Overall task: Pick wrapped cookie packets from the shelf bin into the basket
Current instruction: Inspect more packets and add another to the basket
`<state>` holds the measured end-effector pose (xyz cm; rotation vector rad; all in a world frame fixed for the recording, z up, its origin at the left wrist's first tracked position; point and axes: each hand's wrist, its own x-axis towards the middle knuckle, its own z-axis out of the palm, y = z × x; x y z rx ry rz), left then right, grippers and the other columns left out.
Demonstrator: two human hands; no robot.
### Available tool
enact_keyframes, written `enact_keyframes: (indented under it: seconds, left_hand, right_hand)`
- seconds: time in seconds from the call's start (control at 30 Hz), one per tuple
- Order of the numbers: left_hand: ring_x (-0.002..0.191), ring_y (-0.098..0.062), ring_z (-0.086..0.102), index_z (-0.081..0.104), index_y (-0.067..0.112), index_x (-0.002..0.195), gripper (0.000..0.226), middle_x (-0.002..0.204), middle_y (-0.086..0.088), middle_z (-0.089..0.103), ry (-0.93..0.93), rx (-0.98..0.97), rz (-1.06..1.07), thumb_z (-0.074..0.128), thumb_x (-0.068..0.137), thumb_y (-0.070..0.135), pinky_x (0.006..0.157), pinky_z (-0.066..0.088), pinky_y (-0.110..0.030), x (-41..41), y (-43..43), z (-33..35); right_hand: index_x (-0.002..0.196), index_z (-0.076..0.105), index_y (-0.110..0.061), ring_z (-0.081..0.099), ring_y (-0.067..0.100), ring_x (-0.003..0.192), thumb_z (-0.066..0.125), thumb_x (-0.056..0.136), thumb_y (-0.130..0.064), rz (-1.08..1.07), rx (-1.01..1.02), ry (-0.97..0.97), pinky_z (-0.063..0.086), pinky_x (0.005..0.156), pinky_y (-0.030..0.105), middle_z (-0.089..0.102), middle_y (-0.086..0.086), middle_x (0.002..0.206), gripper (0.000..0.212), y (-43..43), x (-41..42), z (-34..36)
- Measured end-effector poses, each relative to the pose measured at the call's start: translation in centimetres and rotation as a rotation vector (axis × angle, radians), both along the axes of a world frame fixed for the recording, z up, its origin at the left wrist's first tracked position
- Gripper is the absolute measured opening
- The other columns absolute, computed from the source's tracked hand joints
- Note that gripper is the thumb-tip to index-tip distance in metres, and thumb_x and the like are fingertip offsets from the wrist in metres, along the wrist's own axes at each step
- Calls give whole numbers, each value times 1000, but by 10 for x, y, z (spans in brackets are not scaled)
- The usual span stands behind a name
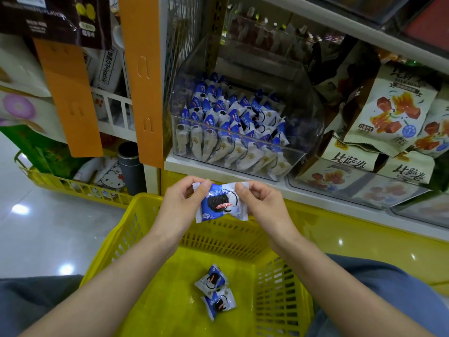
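A blue-and-white wrapped cookie packet (220, 203) hangs above the far rim of the yellow basket (136, 229). My left hand (181, 203) pinches its upper left corner and my right hand (261, 203) pinches its upper right corner. Two more cookie packets (215, 291) lie on the basket floor. Just beyond my hands, on the shelf, stands the clear plastic bin (308, 132) holding several packets of the same kind (230, 127).
To the right of the bin lie beige snack bags (386, 115) in clear trays. An orange shelf post (145, 81) stands at the left. A second yellow basket (73, 186) with goods sits on the glossy floor at the far left. My knees flank the basket.
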<state>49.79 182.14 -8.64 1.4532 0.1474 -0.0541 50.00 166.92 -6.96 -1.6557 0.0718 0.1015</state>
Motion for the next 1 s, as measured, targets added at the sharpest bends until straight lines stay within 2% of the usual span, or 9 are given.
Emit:
enact_keyframes:
  seconds: [0.13, 0.3, 0.4, 0.53, 0.6, 0.7, 0.83, 0.93, 1.0]
  left_hand:
    - [82, -11, 69, 61, 14, 96, 9, 93, -3, 71, 63, -127, -77, 60, 87, 13, 65, 56, -19, -1, 0, 3]
    - [66, -2, 66, 62, 12, 81, 15, 75, 1, 69, -47, -132, 51, 53, 91, 7, 61, 53, -14, 3, 4, 11]
    - [62, 3, 62, 60, 11, 76, 17, 73, -3, 65, -160, -12, 104, 52, 91, 6, 62, 53, -13, 6, 10, 17]
    - [69, -5, 62, 61, 17, 76, 16, 75, -2, 66, -310, 204, 76, 55, 91, 11, 68, 54, -31, 5, 17, 24]
    - [69, -7, 60, 61, 21, 77, 16, 73, 0, 66, -347, 267, 54, 56, 90, 14, 67, 52, -37, 2, 16, 26]
    - [68, -11, 61, 61, 20, 79, 13, 71, 2, 65, -394, 348, 30, 55, 91, 19, 67, 52, -44, -1, 15, 30]
    - [72, -20, 60, 60, 15, 83, 17, 73, -2, 64, -416, 427, -43, 49, 94, 22, 68, 51, -48, 5, 19, 41]
    - [75, -15, 61, 58, 18, 84, 18, 77, -1, 65, -417, 465, -64, 46, 96, 24, 69, 51, -40, 14, 18, 52]
    - [74, -4, 55, 57, 20, 88, 18, 79, 7, 62, -492, 548, -71, 42, 97, 27, 63, 45, -22, 23, 18, 61]
  right_hand:
    - [81, 60, -10, 64, 8, 59, 54, 91, -13, -143, 149, 42, 52, 54, 21, 69, 1, 69, 12, -2, 1, -3]
    - [80, 56, -11, 65, 5, 63, 57, 88, -6, -43, 103, 7, 54, 56, 19, 69, 1, 71, 9, 0, -2, -5]
    - [83, 52, -12, 61, 0, 61, 61, 83, 3, 39, -22, -101, 51, 53, 15, 63, 4, 77, 18, 4, -3, -5]
    - [106, 48, -24, 62, 5, 86, 68, 79, -6, 185, -134, -133, 51, 80, 25, 63, 1, 103, 38, 5, -7, -4]
    - [109, 51, -26, 62, 5, 99, 67, 77, -19, 261, -135, -108, 50, 87, 25, 64, -7, 109, 37, 8, -13, -4]
    - [104, 58, -19, 65, 7, 93, 63, 74, -24, 241, -37, -92, 54, 79, 24, 70, -8, 100, 31, 10, -19, 0]
    - [111, 59, -16, 66, 8, 92, 57, 78, -23, 209, 22, -82, 53, 73, 21, 71, -3, 105, 34, 9, -20, 12]
    - [111, 60, -19, 68, 11, 87, 56, 76, -29, 152, 62, -69, 54, 70, 19, 72, 2, 101, 36, 6, -16, 28]
    - [108, 62, -20, 68, 10, 84, 57, 75, -33, 85, 46, -100, 55, 69, 20, 73, 1, 97, 36, 3, -9, 42]
